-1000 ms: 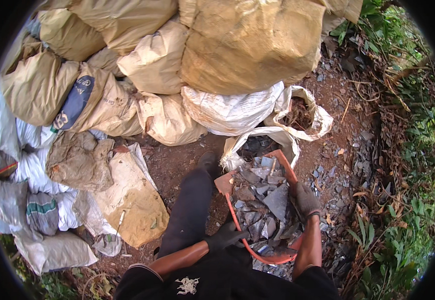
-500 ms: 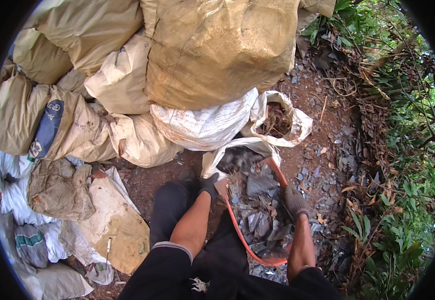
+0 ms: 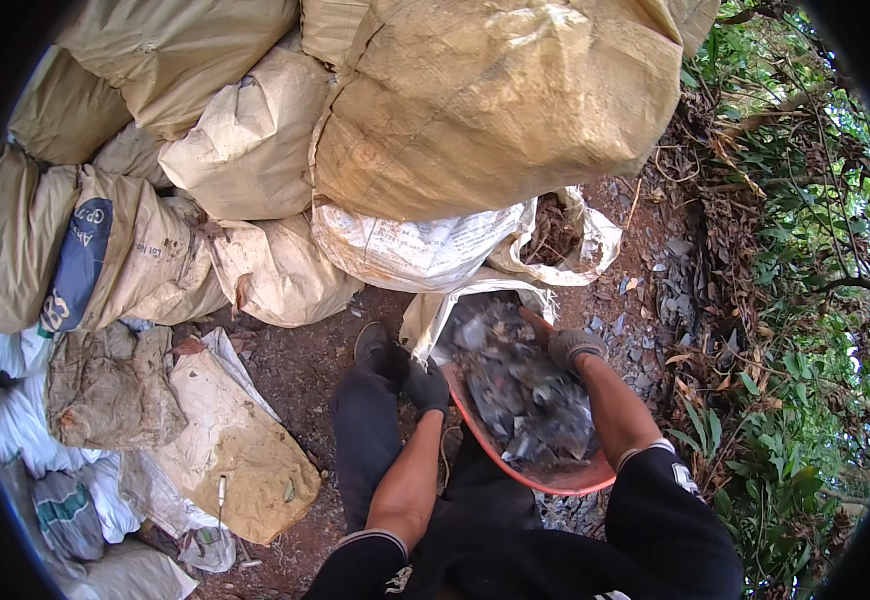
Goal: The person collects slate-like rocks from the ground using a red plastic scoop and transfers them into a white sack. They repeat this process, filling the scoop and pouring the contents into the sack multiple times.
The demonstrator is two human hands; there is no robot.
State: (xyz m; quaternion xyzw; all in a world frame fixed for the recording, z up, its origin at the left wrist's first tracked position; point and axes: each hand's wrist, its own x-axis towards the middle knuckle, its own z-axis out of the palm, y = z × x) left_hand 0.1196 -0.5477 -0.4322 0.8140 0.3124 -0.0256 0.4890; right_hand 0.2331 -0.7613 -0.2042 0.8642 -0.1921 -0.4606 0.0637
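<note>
A red-orange scoop-shaped pan (image 3: 520, 480) full of dark flat shards (image 3: 545, 410) is tilted into the mouth of a white sack (image 3: 430, 318). The shards at the sack's mouth are smeared by motion. My right hand (image 3: 575, 348), in a dark glove, is closed on the pan's right rim near its far end. My left hand (image 3: 427, 388), also gloved, is closed at the sack's near left edge, just beside the pan's left corner; its fingertips are partly hidden. The inside of the sack is mostly hidden by the pan and shards.
Large stuffed tan sacks (image 3: 495, 110) are piled ahead and to the left. An open white sack (image 3: 605, 240) of brown debris stands beyond the pan. Flattened sacks (image 3: 235, 440) lie at left. Shards litter the ground at right, below a leafy bank (image 3: 795, 330).
The pan's near end has come up and forward, and its shards are sliding toward the sack. My right hand has moved forward along the rim. The whole view has shifted slightly.
</note>
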